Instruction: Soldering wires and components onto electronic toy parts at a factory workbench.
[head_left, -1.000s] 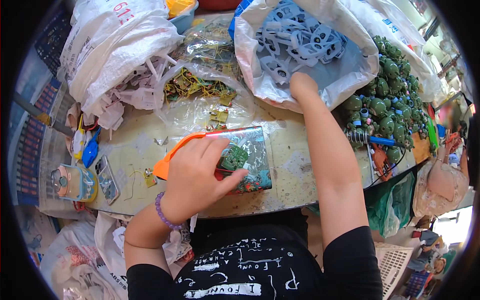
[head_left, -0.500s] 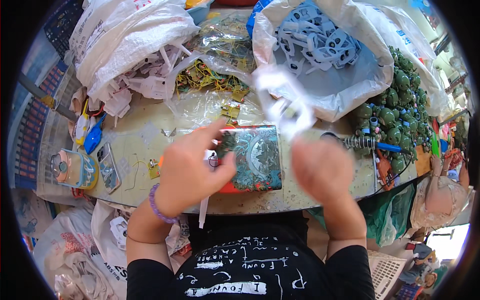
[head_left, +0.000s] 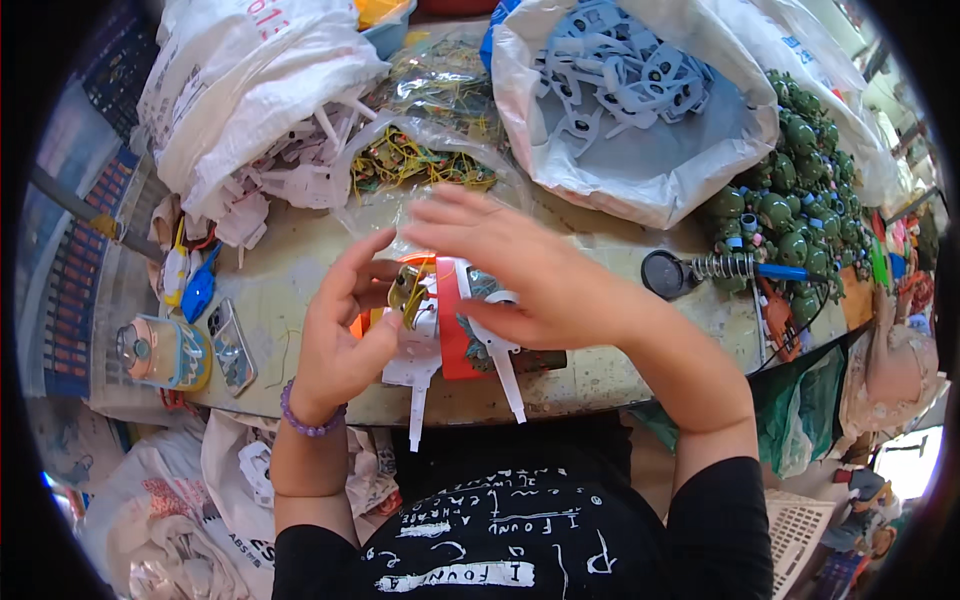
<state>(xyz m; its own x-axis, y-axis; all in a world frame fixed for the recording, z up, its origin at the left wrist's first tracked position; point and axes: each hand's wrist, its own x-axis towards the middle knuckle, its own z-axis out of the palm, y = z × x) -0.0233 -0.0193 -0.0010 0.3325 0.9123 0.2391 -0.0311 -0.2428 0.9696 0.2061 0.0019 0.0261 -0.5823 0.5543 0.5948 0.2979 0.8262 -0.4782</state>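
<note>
My left hand [head_left: 345, 335] pinches a small circuit board [head_left: 404, 290] with yellow wires between thumb and fingers. The board is just above a white plastic housing [head_left: 412, 362] with a long narrow stem pointing toward me. My right hand [head_left: 535, 265], slightly blurred, reaches across with its fingers stretched out and apart from the thumb. Below it lies a second white plastic housing [head_left: 505, 372], its upper part covered by that hand. Whether the right thumb touches this housing I cannot tell. Both housings rest at a red box [head_left: 456, 345] with a dark patterned top, mostly hidden.
A sack of white plastic parts [head_left: 625, 185] stands at the back; another sack [head_left: 240, 110] spills parts at left. Wired boards [head_left: 420, 162] fill a clear bag. At right are a soldering iron [head_left: 780, 272] and green rounded pieces [head_left: 785, 210]. A phone [head_left: 232, 345] and bottle [head_left: 165, 352] sit left.
My right hand has swung left from the box's right side to over the box. The blurred white part near the sack is gone from there. My left hand now holds a yellow-wired board.
</note>
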